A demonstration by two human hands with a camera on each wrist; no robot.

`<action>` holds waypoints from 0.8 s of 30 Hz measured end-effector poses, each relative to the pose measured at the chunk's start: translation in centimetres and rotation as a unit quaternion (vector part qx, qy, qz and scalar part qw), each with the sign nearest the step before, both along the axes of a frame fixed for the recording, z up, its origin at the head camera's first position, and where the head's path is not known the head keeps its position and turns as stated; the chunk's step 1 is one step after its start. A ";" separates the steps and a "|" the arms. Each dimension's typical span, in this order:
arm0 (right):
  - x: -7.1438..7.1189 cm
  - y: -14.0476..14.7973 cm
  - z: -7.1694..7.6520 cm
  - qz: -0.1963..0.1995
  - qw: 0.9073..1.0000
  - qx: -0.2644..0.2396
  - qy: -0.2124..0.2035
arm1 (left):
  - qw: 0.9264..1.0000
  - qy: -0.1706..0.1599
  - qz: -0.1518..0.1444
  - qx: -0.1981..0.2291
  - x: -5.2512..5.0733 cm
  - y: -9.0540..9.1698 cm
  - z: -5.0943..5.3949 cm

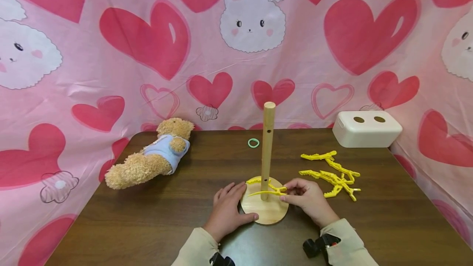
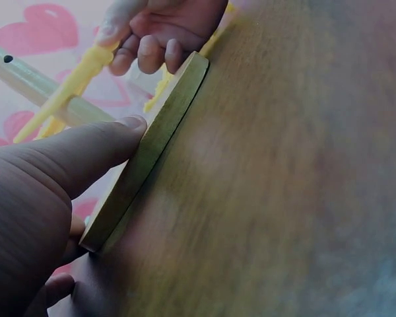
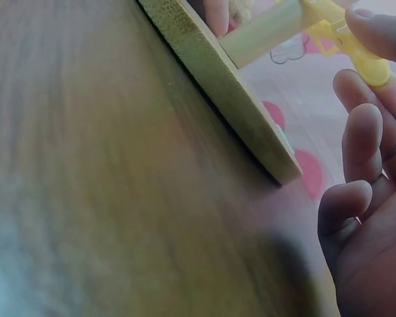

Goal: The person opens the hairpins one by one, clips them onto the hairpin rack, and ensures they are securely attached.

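Observation:
A round wooden post (image 1: 268, 147) rises upright from a disc-shaped wooden base (image 1: 267, 212) on the table. My left hand (image 1: 230, 208) holds the base at its left side, thumb at the front rim and fingers along the back left. My right hand (image 1: 308, 200) pinches the rear end of a yellow alligator hair clip (image 1: 275, 192) between thumb and index finger. The clip's jaws are spread, one on each side of the post's lower part. In the right wrist view, the other fingers (image 3: 363, 132) of that hand are loosely bent below the clip (image 3: 363, 56).
Several more yellow hair clips (image 1: 338, 179) lie on the table right of the stand. Behind the post is a small green ring (image 1: 253, 143). A teddy bear (image 1: 159, 155) lies at the left, and a white box with two holes (image 1: 366, 130) stands at the back right.

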State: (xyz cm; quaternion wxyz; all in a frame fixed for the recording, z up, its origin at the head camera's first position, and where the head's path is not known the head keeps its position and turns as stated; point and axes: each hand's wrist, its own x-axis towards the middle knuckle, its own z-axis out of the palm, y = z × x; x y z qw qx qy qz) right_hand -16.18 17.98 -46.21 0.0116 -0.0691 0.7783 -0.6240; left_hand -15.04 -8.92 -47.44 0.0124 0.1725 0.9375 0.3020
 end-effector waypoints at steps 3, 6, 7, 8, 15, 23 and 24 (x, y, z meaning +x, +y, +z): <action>0.1 0.0 0.2 0.002 1.000 -0.002 -0.010 | 1.000 0.002 0.000 -0.001 0.0 0.0 -0.1; 0.2 0.0 0.3 0.006 1.000 -0.005 -0.018 | 1.000 0.004 0.000 0.001 -0.1 0.0 -0.1; 0.2 0.0 0.3 0.007 1.000 -0.007 -0.021 | 1.000 0.005 0.000 0.002 -0.1 0.0 -0.2; 0.3 -0.1 0.4 0.007 1.000 -0.009 -0.023 | 1.000 0.007 -0.001 0.001 -0.1 0.0 -0.2; 0.4 0.0 0.2 0.007 0.999 -0.027 -0.036 | 1.000 0.008 -0.003 0.000 -0.2 -0.1 -0.2; 1.0 1.5 -0.3 -0.003 0.999 -0.032 -0.021 | 1.000 0.007 -0.003 -0.005 0.0 0.0 -0.1; 1.1 1.7 -0.3 -0.009 0.999 -0.026 -0.021 | 1.000 0.007 -0.004 -0.005 0.0 0.0 -0.1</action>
